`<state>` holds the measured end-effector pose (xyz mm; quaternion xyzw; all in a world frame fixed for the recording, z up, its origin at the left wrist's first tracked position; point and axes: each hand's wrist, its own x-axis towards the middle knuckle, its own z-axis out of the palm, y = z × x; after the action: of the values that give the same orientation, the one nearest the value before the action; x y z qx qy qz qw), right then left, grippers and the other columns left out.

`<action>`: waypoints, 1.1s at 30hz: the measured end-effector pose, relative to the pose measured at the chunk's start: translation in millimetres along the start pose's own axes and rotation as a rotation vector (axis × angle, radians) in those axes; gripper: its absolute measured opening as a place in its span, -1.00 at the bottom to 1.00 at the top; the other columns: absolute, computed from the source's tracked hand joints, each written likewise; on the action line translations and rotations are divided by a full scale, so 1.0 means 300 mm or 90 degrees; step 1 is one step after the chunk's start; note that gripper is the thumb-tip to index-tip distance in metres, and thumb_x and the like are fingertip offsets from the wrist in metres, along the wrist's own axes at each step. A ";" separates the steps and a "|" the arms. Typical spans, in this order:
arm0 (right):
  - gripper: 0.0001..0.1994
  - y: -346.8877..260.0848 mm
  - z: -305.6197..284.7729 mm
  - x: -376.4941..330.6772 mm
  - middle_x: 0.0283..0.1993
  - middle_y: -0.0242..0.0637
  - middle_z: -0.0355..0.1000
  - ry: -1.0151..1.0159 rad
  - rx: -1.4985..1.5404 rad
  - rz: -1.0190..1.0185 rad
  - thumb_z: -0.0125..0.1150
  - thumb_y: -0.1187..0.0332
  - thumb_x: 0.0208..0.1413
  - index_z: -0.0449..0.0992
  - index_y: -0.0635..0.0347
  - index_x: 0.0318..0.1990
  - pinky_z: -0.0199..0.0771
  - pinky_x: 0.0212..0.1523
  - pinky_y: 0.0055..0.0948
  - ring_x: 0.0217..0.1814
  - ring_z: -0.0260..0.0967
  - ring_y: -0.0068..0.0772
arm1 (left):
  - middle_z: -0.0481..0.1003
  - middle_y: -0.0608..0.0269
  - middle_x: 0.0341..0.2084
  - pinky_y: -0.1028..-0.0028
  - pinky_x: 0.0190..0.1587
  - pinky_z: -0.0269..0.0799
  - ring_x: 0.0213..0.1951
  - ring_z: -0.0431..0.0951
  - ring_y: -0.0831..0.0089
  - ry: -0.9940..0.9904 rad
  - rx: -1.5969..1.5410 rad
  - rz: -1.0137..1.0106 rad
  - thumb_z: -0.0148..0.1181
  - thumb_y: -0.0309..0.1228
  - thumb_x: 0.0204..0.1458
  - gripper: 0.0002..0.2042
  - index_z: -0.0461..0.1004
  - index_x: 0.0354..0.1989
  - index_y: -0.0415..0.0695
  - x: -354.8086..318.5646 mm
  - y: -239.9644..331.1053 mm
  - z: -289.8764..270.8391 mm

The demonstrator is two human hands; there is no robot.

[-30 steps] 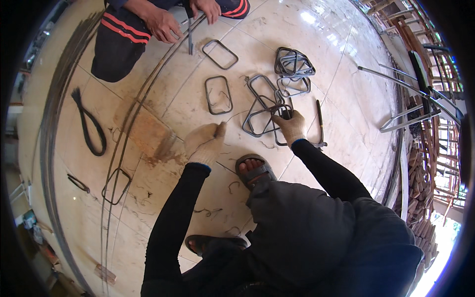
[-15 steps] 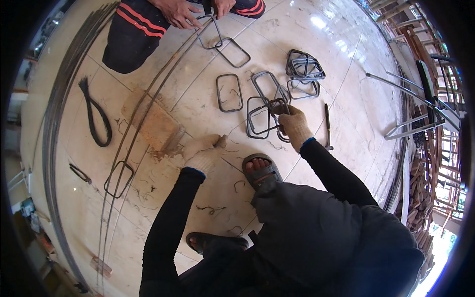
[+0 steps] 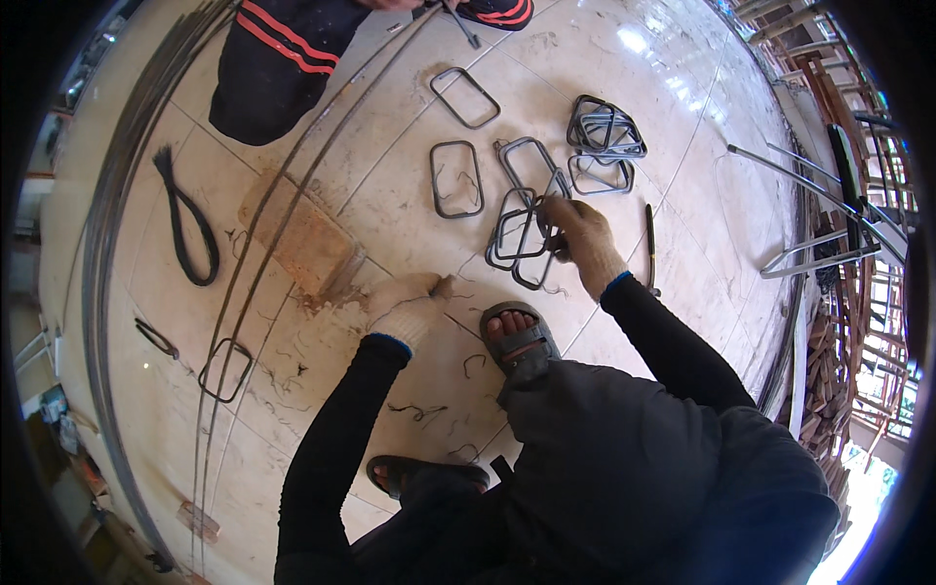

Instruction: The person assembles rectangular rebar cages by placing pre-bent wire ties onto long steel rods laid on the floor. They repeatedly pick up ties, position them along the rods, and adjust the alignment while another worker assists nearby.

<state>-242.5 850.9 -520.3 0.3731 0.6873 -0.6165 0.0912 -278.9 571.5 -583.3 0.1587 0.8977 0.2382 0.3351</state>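
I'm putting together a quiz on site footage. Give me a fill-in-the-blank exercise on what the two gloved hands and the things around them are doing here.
1. The right hand grips a pile of bent steel ____ on the floor.
2. The left hand rests beside a ____ block.
3. The black loop lies to the person's ____.
4. Near the left hand, the foot wears a ____.

Missing words: stirrups; wooden; left; sandal

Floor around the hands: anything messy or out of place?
Yes. Short wire offcuts lie scattered on the tiles by the sandalled foot, and the stirrups under the right hand sit in a crooked overlapping heap, while one stirrup lies flat alone.
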 end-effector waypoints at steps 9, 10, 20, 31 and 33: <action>-0.69 0.184 -0.086 0.096 -0.02 -0.23 0.63 -0.173 -0.325 -0.240 -0.15 0.39 0.52 0.48 0.20 0.23 0.43 -0.46 -0.54 -0.30 0.57 -0.55 | 0.65 -0.02 -0.37 0.21 -0.14 0.55 -0.30 0.67 0.08 0.032 0.013 0.010 0.10 0.01 0.32 -0.56 0.68 -0.14 -0.14 0.010 0.016 -0.023; -0.69 0.162 -0.086 0.091 -0.07 -0.19 0.64 -0.198 -0.350 -0.258 -0.15 0.39 0.52 0.47 0.22 0.22 0.45 -0.46 -0.51 -0.32 0.57 -0.53 | 0.65 -0.02 -0.36 0.20 -0.14 0.55 -0.30 0.68 0.08 0.011 0.002 -0.010 0.10 0.01 0.32 -0.56 0.68 -0.14 -0.14 0.008 0.022 -0.033; -0.35 0.015 -0.076 0.084 -0.24 -0.32 0.60 -0.222 -0.003 0.062 -0.32 -0.16 0.52 0.62 0.21 -0.02 0.26 -0.53 -0.53 -0.49 0.21 -0.55 | 0.65 0.02 -0.36 0.21 -0.18 0.55 -0.30 0.66 0.04 0.091 -0.022 0.066 0.08 0.06 0.31 -0.56 0.70 -0.24 -0.05 0.003 -0.021 0.026; -0.68 0.081 -0.033 0.050 -0.23 0.06 0.63 0.115 -0.329 -0.234 0.20 0.18 0.30 0.69 0.27 -0.07 0.57 -0.14 -0.09 -0.17 0.64 0.03 | 0.65 -0.06 -0.31 0.18 -0.09 0.53 -0.19 0.67 -0.02 0.116 -0.019 0.020 0.09 -0.01 0.33 -0.60 0.68 -0.20 -0.08 -0.030 0.070 -0.066; -0.65 0.071 -0.086 0.040 -0.33 -0.18 0.61 0.103 -0.271 -0.105 0.26 0.16 0.29 0.68 0.32 -0.07 0.51 -0.38 -0.33 -0.40 0.53 -0.37 | 0.65 -0.06 -0.31 0.17 -0.09 0.53 -0.20 0.66 -0.02 0.118 -0.038 0.032 0.13 -0.04 0.32 -0.62 0.68 -0.21 -0.10 -0.001 0.040 -0.044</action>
<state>-229.2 878.5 -538.1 0.3365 0.8349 -0.4312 0.0615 -286.1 577.2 -568.1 0.1485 0.9131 0.2868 0.2489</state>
